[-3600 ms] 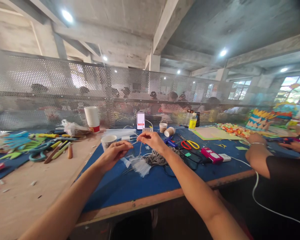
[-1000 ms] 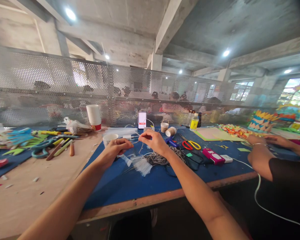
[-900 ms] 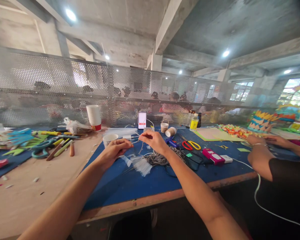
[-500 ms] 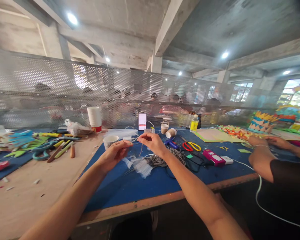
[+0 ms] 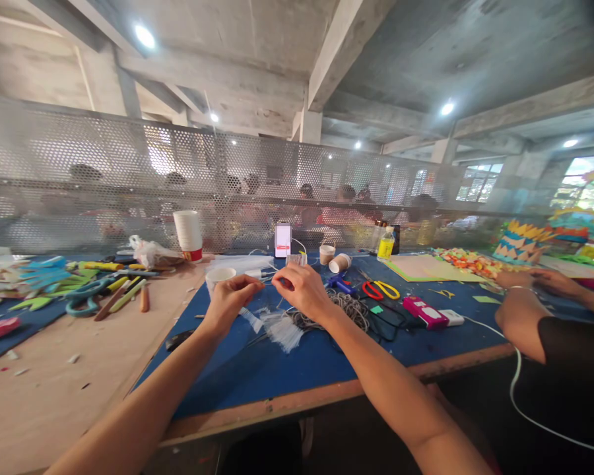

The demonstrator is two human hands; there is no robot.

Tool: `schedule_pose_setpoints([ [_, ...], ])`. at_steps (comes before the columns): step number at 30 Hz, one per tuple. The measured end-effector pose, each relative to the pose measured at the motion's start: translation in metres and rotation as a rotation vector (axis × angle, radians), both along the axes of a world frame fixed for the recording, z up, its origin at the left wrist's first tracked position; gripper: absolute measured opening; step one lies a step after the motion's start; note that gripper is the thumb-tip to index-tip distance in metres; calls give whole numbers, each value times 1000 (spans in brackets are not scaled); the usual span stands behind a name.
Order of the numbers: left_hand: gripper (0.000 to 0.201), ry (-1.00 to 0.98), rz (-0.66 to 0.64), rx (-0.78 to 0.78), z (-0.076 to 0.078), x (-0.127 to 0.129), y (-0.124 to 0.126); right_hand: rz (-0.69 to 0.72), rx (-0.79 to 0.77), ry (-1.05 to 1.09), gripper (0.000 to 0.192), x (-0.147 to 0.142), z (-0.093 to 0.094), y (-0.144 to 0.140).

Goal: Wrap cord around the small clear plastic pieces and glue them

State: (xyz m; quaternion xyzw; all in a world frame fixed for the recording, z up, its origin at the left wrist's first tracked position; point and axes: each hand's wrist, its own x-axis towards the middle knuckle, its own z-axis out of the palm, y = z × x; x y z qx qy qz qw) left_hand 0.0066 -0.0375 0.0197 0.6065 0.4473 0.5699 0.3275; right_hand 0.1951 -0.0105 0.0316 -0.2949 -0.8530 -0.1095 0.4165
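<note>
1. We note the blue work mat (image 5: 297,366) filling the lower centre of the frame; both of our forearms reach up across it from the bottom edge and converge just above centre.
2. A tangle of grey cord (image 5: 349,308) lies on the mat right of centre, partly hidden under our right wrist; a pale fringed bundle (image 5: 280,326) lies just left of it, below the two hands.
3. Our left hand (image 5: 226,302) sits left of centre, fingers curled and pinched at thumb and forefinger; our right hand (image 5: 301,290) sits just right of it, likewise pinched, knuckles up.
4. The thin pale thread (image 5: 268,284) spans the small gap between the two pinches. Its long axis runs roughly left to right across the frame, level with the fingertips, raised off the mat.
5. Both hands appear to grip the thread, one at each end of the short span; neither is nearer. The thread is too fine for us to tell whether a knot or loop sits between them.
6. Beyond the hands, toward upper centre, a white paper cup (image 5: 219,276) stands touching nothing we hold.
</note>
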Motion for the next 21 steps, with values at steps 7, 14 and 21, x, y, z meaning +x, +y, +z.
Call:
schedule_pose_setpoints([
  [7,16,208,13,72,-4,-5,7,-22,45,-60,14,2,2,-2],
  [14,16,175,-145,-70,3,-8,4,136,-302,137,15,6,1,9],
  [21,20,-22,-344,-217,8,-8,-2,431,-914,374,26,10,6,15],
])
